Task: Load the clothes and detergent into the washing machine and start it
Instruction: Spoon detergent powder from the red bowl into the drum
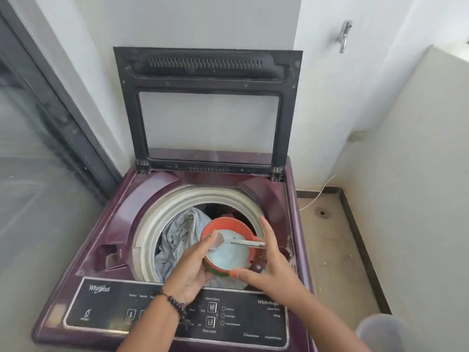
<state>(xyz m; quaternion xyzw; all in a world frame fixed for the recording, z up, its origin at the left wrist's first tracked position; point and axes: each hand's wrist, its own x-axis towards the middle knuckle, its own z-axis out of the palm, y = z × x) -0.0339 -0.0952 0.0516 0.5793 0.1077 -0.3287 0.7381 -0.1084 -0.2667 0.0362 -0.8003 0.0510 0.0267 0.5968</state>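
An orange bowl (pixel 227 246) of pale blue-white detergent powder (pixel 228 255) hangs tilted over the open drum (pixel 162 224) of the washing machine (pixel 106 224), above grey clothes (pixel 177 232) already lying inside. The left hand (pixel 189 270) grasps the bowl from below and from its near side, thumb hooked over the rim. A metal spoon (pixel 236 242) lies across the bowl, its scoop by the left thumb, its handle pinched in the right hand (pixel 269 260), whose other fingers are spread and fairly straight. A dark beaded bracelet (pixel 175 302) circles the left wrist. The lid (pixel 208 107) stands upright at the back (its clear window shows the wall behind). The black control panel (pixel 177 313) runs along the front edge, beneath both forearms
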